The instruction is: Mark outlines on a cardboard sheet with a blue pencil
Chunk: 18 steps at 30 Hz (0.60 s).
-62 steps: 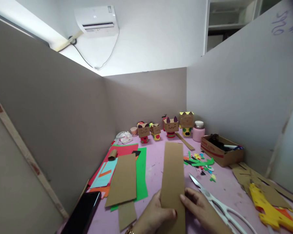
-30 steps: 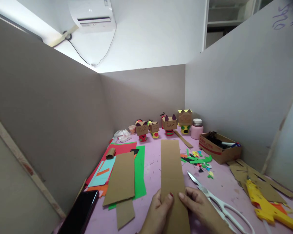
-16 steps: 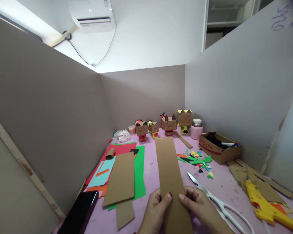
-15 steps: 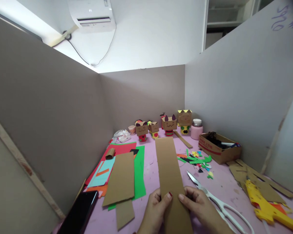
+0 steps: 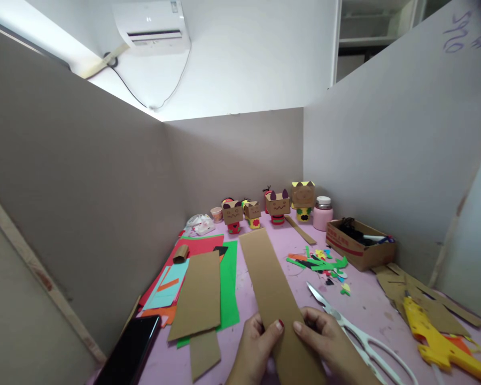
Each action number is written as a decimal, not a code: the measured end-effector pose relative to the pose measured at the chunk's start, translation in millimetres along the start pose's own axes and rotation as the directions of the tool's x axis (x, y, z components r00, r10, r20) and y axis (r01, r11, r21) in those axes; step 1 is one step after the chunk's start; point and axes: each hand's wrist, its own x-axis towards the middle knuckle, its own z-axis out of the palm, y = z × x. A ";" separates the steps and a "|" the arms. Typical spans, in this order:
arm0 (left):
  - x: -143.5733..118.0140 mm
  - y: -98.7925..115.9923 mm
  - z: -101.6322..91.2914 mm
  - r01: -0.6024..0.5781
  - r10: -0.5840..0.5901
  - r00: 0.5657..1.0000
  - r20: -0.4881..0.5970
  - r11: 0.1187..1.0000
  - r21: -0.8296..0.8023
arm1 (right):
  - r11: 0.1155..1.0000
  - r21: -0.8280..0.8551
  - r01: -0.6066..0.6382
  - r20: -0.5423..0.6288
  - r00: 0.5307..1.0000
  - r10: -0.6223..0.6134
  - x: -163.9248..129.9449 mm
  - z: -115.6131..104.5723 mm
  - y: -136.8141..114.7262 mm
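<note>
Both hands pinch the long cardboard strip (image 5: 270, 283) at its near end — left hand (image 5: 254, 347) and right hand (image 5: 328, 347), fingers clamped on its edges. Strip lies on the pink table (image 5: 369, 307), angled far-left — scissors (image 5: 356, 334) just right.

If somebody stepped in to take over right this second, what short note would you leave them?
Left hand: thumb on top of the long cardboard strip, gripping its near end.
Right hand: pinching the same end from the other side.
The strip lies flat on the pink table, angled away to the left.
White scissors lie just right of the hands, untouched; yellow glue gun farther right.
No cut or fold shows on the strip yet.
</note>
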 end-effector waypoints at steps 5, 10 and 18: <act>-2.0 4.6 -0.4 0.000 -0.003 0.998 0.070 0.999 0.039 | 0.995 -0.095 -0.007 -0.007 1.000 0.006 2.7 -7.4 -5.7; -2.3 2.1 0.5 -0.034 0.032 0.997 0.074 0.999 0.026 | 0.986 -0.168 -0.012 0.009 1.000 0.014 4.9 -9.5 -6.3; -0.2 -13.0 -2.6 -0.034 0.034 0.999 -0.002 0.998 0.053 | 0.959 -0.283 0.024 -0.058 0.997 -0.042 1.3 -4.5 -9.7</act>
